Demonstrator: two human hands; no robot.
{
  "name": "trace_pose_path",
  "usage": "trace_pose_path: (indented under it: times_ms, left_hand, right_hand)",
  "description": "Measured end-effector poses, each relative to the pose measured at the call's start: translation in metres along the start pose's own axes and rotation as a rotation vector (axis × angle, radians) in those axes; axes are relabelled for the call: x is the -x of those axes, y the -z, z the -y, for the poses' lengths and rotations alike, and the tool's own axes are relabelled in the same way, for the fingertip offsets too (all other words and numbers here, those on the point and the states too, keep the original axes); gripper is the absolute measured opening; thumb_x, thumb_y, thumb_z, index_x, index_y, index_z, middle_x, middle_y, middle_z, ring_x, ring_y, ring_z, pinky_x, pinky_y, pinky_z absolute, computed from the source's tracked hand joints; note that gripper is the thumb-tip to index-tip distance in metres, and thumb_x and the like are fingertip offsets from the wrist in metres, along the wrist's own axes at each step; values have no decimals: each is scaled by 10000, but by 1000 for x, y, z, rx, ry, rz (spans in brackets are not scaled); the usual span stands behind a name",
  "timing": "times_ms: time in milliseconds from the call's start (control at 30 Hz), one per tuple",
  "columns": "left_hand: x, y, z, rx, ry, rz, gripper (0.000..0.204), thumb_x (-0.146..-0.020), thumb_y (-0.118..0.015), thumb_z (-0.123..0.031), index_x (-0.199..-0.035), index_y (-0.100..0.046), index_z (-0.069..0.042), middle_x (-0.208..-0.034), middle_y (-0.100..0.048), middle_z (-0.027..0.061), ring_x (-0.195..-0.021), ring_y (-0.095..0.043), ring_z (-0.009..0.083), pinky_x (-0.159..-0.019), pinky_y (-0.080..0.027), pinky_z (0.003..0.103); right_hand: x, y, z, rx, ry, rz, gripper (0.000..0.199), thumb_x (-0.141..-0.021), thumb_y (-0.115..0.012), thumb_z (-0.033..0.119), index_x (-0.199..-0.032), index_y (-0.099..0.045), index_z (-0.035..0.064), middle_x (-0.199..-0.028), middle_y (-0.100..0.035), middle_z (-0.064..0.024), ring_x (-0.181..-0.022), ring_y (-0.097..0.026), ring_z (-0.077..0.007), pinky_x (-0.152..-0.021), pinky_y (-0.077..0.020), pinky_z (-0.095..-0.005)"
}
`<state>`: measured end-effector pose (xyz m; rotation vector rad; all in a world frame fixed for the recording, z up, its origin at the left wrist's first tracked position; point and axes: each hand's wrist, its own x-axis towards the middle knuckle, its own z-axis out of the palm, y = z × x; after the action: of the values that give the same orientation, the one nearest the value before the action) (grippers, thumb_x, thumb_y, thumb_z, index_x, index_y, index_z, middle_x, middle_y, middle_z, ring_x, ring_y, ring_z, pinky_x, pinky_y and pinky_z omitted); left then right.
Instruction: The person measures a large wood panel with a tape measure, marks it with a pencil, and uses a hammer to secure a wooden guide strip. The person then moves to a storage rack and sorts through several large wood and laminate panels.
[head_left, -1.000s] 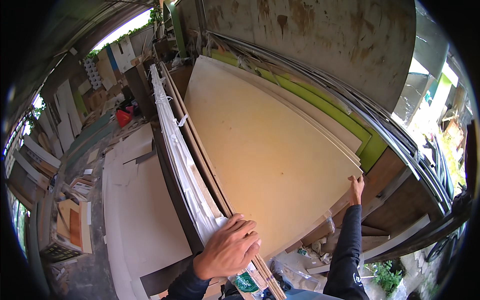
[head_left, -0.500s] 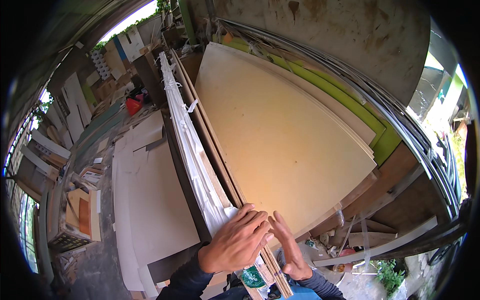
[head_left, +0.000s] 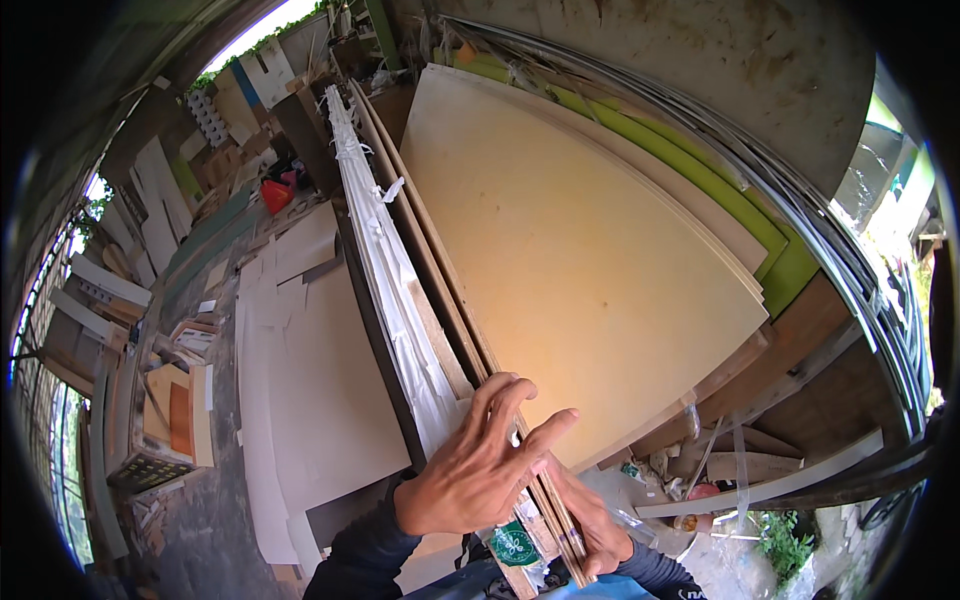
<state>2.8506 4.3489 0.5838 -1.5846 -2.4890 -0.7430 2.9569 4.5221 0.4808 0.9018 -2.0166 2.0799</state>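
Observation:
Several thin wooden boards [head_left: 452, 325] stand on edge, side by side, running away from me. My left hand [head_left: 465, 480] lies across their near top edges. Its fingers are apart and bent over the edge, and the thumb sticks out to the right. Just below it, my right hand [head_left: 592, 515] is closed at the boards' near end, on their right side; its fingers are partly hidden behind the left hand. Left of the boards runs a strip in torn white wrapping [head_left: 385, 255], with a round green label [head_left: 514, 543] near its close end. Large yellowish panels [head_left: 570, 260] lean to the right.
Pale flat sheets [head_left: 325, 390] lie to the left. Beyond them are an open wooden box [head_left: 175, 420] and a red bag [head_left: 275, 195]. Behind the yellowish panels stand green panels [head_left: 795, 270] and long metal bars [head_left: 770, 175]. Scraps and a plant [head_left: 785, 545] are at lower right.
My left thumb has swung out to the right and its fingers have spread. My right hand has moved in lower against the boards, partly behind the left hand. The view has shifted slightly.

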Motion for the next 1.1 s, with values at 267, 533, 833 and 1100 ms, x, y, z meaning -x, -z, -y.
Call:
trace_pose_path:
  times_ms: [267,533,833,1100]
  left_hand:
    - [4,-1,4,69,-16,-67,378,-875,-622,-115,-1210,-466,-36,-1129,-419,217,-1086,-427,421,-949,-373,544]
    - [15,5,11,56,20,43,333,-926,-588,-310,-1049,-535,-5,-1072,-450,208,-1085,-456,423,-994,-361,551]
    - [26,4,27,135,-153,-139,579,-906,-586,-536,-958,-628,38,-961,-560,203,-998,-561,384,-966,-426,536]
    - [20,4,26,72,-162,-38,559,-893,-605,-513,-869,-612,46,-974,-556,204,-999,-531,378,-931,-425,501]
  right_hand:
    - [7,-7,3,-31,85,-70,1342,-710,-486,872,-1463,-146,-184,-1526,-84,-416,-1443,-165,-502,-1161,-176,-488]
    - [22,-16,0,15,87,-241,1187,-710,-675,672,-1379,-308,-236,-1423,-285,-468,-1368,-348,-505,-1115,-305,-469]
    - [38,-26,5,293,191,-439,915,-801,-683,594,-1175,-529,-227,-1131,-577,-435,-1039,-652,-470,-851,-550,-409]
    - [72,-25,-2,500,58,-694,747,-965,-453,564,-1180,-550,-145,-1070,-676,-293,-961,-697,-406,-826,-558,-419]
